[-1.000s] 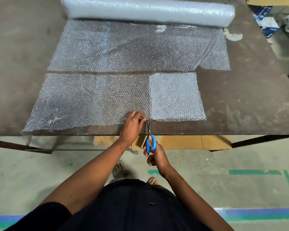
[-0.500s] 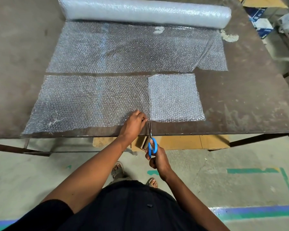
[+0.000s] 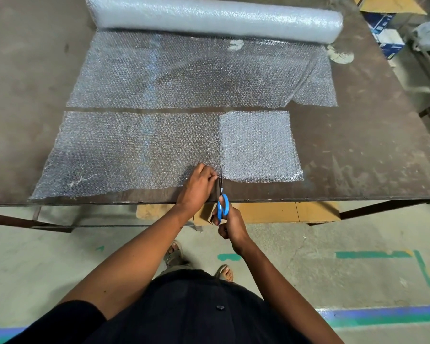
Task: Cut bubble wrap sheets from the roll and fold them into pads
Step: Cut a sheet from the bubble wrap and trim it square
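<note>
Cut strip of bubble wrap [image 3: 134, 152] lies flat along the worktop [image 3: 358, 157] near edge, separate from the sheet still joined to the roll [image 3: 209, 18] at the far side. Folded pad [image 3: 258, 145] sits at the strip's right end. Left hand [image 3: 199, 184] pins the strip just beside the cut line, probably to keep the film taut. Right hand [image 3: 231, 222] grips blue-handled scissors [image 3: 222, 204], blades pointing away along the pad's left edge, likely to free it.
</note>
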The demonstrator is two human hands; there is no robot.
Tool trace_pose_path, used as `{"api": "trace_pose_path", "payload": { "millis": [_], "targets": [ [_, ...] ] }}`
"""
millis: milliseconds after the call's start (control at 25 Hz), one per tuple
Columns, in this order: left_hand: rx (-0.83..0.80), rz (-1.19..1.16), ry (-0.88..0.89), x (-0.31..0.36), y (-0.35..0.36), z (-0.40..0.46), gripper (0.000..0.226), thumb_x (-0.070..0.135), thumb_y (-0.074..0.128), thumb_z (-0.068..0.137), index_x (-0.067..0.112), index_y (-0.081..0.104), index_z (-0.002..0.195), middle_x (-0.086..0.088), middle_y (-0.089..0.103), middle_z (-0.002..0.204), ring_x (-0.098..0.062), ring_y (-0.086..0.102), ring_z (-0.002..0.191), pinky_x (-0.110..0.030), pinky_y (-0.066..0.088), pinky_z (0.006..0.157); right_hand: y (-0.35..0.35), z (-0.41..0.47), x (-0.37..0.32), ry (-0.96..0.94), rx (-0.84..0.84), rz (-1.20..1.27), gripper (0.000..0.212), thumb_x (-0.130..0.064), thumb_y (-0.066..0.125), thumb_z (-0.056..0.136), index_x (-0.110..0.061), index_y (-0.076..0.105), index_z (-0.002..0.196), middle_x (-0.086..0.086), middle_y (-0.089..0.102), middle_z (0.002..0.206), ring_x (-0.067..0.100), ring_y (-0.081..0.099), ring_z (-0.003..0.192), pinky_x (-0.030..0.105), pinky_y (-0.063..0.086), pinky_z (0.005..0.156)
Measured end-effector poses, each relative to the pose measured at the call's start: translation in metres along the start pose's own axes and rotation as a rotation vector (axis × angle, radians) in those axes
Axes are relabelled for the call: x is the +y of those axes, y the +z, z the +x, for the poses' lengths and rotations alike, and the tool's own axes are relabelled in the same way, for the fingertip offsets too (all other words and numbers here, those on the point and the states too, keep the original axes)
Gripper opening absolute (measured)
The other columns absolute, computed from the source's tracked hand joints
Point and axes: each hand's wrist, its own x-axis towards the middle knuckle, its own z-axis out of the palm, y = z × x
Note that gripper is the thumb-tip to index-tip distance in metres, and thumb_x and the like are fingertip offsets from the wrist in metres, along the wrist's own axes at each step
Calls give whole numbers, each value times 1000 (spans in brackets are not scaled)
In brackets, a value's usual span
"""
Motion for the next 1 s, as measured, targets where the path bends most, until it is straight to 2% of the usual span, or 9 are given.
{"api": "trace_pose_path", "payload": {
  "millis": [240,440,640,1000],
  "targets": [
    [-12,8,-4,-3,2,0,9,24,57,107,16,62,109,0,52,110,-14,56,92,-33,54,78,3,6,1,-39,0,-36,49,-56,53,107,-16,64,80,4,56,68,9,33,47,24,24,47],
    [-2,14,5,-1,1,0,9,22,54,106,15,59,109,-3,53,110,-17,58,91,-38,57,76,5,9,9,-111,22,-156,47,-53,51,109,-19,64,79,-2,60,66,1,45,52,24,33,57],
    [46,-25,-22,1,-1,-2,12,23,50,108,12,56,110,-4,53,110,-16,55,90,-36,52,76,4,4,-2,-36,7,-115,48,-55,53,107,-19,66,79,0,57,65,8,33,46,24,25,47],
    [100,-87,-114,3,-3,-1,10,20,53,109,10,57,110,-5,56,110,-11,54,89,-22,43,75,12,6,-7,105,6,24,55,-63,46,105,-14,63,86,1,53,65,10,24,46,26,19,47]
  ]
}}
